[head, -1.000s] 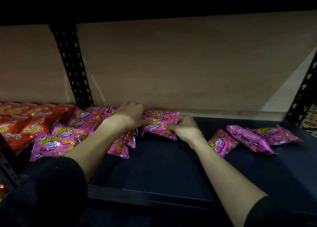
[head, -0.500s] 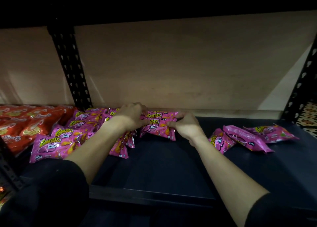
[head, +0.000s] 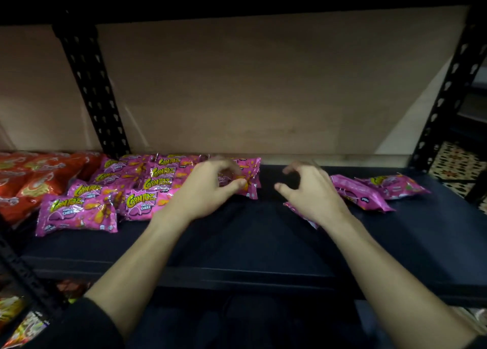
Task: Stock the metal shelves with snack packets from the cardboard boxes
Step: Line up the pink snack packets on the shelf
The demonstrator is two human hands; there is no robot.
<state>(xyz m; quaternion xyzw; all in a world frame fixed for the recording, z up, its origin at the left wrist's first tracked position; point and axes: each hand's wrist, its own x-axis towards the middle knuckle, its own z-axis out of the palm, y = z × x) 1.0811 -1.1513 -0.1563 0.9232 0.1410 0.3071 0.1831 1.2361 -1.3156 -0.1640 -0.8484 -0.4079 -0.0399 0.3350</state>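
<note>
On the dark metal shelf [head: 250,243], the left hand [head: 205,190] pinches a pink Cornitoz packet [head: 251,176] at the right end of the stocked pink row [head: 142,203]; the right hand [head: 313,193] hangs loosely curled, holding nothing, over another pink packet [head: 291,206]

A black left sleeve [head: 79,327] sits bunched near the elbow (the right sleeve [head: 481,344] barely shows); both forearms are bare.

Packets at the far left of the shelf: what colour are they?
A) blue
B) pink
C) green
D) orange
D: the orange packets lie at the far left, right beside the pink packets.
</note>
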